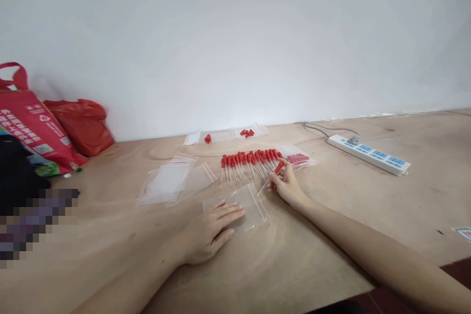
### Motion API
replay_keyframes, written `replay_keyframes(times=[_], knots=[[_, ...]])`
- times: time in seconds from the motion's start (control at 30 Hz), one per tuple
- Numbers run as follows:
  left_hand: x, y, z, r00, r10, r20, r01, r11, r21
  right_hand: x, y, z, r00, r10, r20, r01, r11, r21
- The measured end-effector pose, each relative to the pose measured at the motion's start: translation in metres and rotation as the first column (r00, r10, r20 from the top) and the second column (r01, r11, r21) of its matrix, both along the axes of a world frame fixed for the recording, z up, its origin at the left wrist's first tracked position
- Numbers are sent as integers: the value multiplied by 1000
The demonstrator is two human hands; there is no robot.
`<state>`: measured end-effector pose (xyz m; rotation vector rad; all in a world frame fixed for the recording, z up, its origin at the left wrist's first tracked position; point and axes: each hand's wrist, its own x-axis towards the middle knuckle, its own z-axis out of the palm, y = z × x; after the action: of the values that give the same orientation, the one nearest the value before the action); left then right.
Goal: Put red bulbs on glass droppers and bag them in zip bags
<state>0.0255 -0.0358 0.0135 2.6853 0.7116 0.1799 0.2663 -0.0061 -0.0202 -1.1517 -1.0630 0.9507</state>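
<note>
My left hand (217,228) lies flat with its fingers stretched over a clear zip bag (248,208) on the wooden table. Between the fingers of my right hand (286,184) is a dropper (278,167) with a red rubber bulb; its thin clear tube points down and left, close to the zip strip of that bag. Just behind, a row of similar red-bulbed droppers (250,159) lies side by side, tubes toward me. A zip bag with red-bulbed pieces (297,158) rests beyond my right hand.
More clear zip bags (167,181) overlap at the left. Near the wall lie loose red bulbs (247,133) and a row of clear tubes (222,136). A white power strip (368,153) with a plug is at right. Red bags (79,125) stand far left.
</note>
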Motion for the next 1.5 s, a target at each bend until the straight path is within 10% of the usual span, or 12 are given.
replay_keyframes(times=[0.43, 0.73, 1.5], knots=[[-1, 1, -2, 998, -9, 55, 9, 1000, 3, -2, -1, 1, 998, 1, -66, -3, 999, -34], [-2, -2, -1, 999, 29, 14, -30, 1000, 11, -6, -13, 6, 940, 228, -253, -262, 959, -108], [-4, 1, -12, 999, 4, 34, -6, 998, 59, -10, -14, 6, 779, 577, 245, -567, 815, -119]])
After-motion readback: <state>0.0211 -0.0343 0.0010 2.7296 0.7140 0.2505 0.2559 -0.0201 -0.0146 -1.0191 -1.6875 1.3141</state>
